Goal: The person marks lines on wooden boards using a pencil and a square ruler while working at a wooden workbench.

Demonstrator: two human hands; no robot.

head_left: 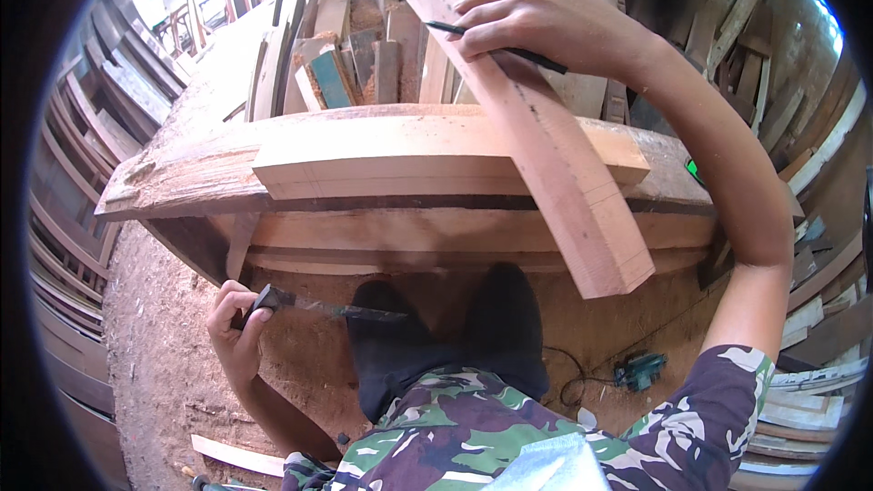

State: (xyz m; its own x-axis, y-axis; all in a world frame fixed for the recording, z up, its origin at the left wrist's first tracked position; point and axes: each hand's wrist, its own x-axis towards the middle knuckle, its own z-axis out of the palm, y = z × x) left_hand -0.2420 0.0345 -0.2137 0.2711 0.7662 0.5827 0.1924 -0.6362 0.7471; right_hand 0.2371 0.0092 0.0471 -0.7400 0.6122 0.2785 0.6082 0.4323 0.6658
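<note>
My right hand (pixel 559 23) is closed over the upper part of a squared wooden beam (pixel 555 145), with a dark pencil (pixel 536 58) also between its fingers. The beam slants across a second, paler beam (pixel 382 177), its near end sticking out past the bench front. Whether the two beams touch I cannot tell. That paler beam lies lengthwise on a rough wooden bench (pixel 173 164). Low on the left, my left hand (pixel 235 327) grips the dark handle of a try square (pixel 336 309), whose thin metal blade points right, above my leg.
Offcuts and boards (pixel 355 50) stand behind the bench. Stacked timber lines both sides. A green power tool (pixel 639 370) with a dark cord lies on the dusty floor at right. A pale wood strip (pixel 238 455) lies at lower left.
</note>
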